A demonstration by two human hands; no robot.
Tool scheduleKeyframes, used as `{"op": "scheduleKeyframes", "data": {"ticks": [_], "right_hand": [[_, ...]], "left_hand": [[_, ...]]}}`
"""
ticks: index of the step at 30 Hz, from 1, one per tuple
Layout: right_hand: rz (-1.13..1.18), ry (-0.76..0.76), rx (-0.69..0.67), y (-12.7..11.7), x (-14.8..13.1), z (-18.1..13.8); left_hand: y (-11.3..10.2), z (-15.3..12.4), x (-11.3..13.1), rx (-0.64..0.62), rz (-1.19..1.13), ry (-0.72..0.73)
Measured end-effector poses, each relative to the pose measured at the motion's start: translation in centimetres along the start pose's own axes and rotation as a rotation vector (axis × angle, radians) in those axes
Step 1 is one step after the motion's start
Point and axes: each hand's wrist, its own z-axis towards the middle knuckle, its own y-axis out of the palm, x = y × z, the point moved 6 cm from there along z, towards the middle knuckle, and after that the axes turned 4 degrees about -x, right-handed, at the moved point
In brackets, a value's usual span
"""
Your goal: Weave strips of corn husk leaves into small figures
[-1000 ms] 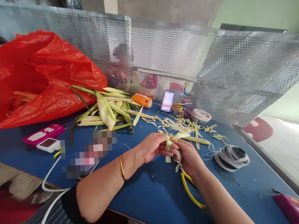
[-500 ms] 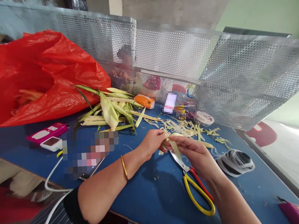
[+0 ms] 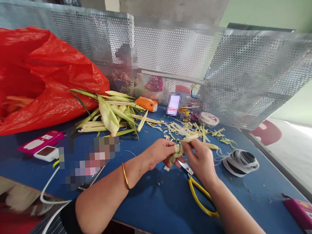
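Observation:
My left hand point(image 3: 160, 152) is closed around a small folded bundle of pale green corn husk strip point(image 3: 178, 151). At the bundle's right side, the fingertips and thumb of my right hand point(image 3: 201, 160) pinch the same husk; a pale end of it sticks up above them. Scissors point(image 3: 193, 195) with yellow handle loops lie beneath my hands, their blades partly hidden. Beyond the hands, cut husk scraps point(image 3: 181, 129) are strewn about. To the right stands a spool of whitish string point(image 3: 242, 163) with loose threads.
A heap of husks point(image 3: 109, 116) lies by a big red plastic bag point(image 3: 72, 76). A phone point(image 3: 91, 174), a white device with a cable point(image 3: 46, 153) and an orange packet point(image 3: 146, 104) are on the blue table point(image 3: 155, 207). A perforated metal screen point(image 3: 168, 50) borders the back.
My right hand has turned from lying flat along the strip to pinching it against the bundle. The strip's hanging end is now folded around. The view has shifted slightly to the right.

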Motion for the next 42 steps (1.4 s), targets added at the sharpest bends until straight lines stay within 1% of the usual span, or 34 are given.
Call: {"op": "scheduleKeyframes", "data": {"ticks": [2, 4, 8, 12, 15, 17, 19, 25, 27, 31, 33, 35, 38, 42], "right_hand": [[-0.066, 0.082, -0.054, 0.7, 0.3, -0.1], [-0.079, 0.133, -0.072, 1.1, 0.5, -0.2], [0.016, 0.169, -0.039, 1.0, 0.9, -0.1], [0.12, 0.189, -0.029, 1.0, 1.3, 0.0], [0.138, 0.219, -0.022, 0.9, 1.3, -0.1], [0.115, 0.24, -0.009, 0.8, 1.4, -0.2], [0.095, 0.255, -0.003, 0.7, 1.4, -0.3], [0.051, 0.301, 0.018, 0.7, 1.8, -0.4], [0.043, 0.313, 0.028, 0.6, 1.9, -0.4], [0.058, 0.333, 0.054, 0.5, 2.1, -0.4], [0.058, 0.323, 0.066, 0.5, 2.1, -0.3], [0.07, 0.324, 0.067, 0.6, 2.1, -0.3], [0.161, 0.355, 0.043, 0.8, 2.2, -0.3], [0.487, 0.422, -0.077, 0.9, 2.2, 0.0]], "left_hand": [[-0.1, 0.1, -0.2, 0.012, -0.032, -0.022], [-0.4, 0.2, -0.5, 0.015, -0.064, -0.041], [-0.8, 0.5, -1.0, -0.026, -0.108, -0.063], [-1.0, 0.6, -0.9, -0.083, -0.144, -0.02], [-0.8, 0.4, -0.5, -0.148, -0.188, -0.003], [-0.6, 0.4, -0.3, -0.163, -0.21, 0.004], [-0.5, 0.4, -0.3, -0.13, -0.202, 0.02], [-0.5, 0.6, -0.7, 0.038, -0.131, 0.04], [-0.4, 0.5, -0.4, 0.051, -0.109, 0.057], [0.2, 0.2, 0.4, -0.013, -0.098, 0.104], [0.2, 0.1, 0.6, 0.027, -0.011, 0.152], [0.1, 0.0, 0.8, 0.115, 0.089, 0.215], [0.0, 0.1, 0.7, 0.193, 0.159, 0.274], [-1.0, 0.3, 0.4, 0.273, 0.089, 0.218]]}}
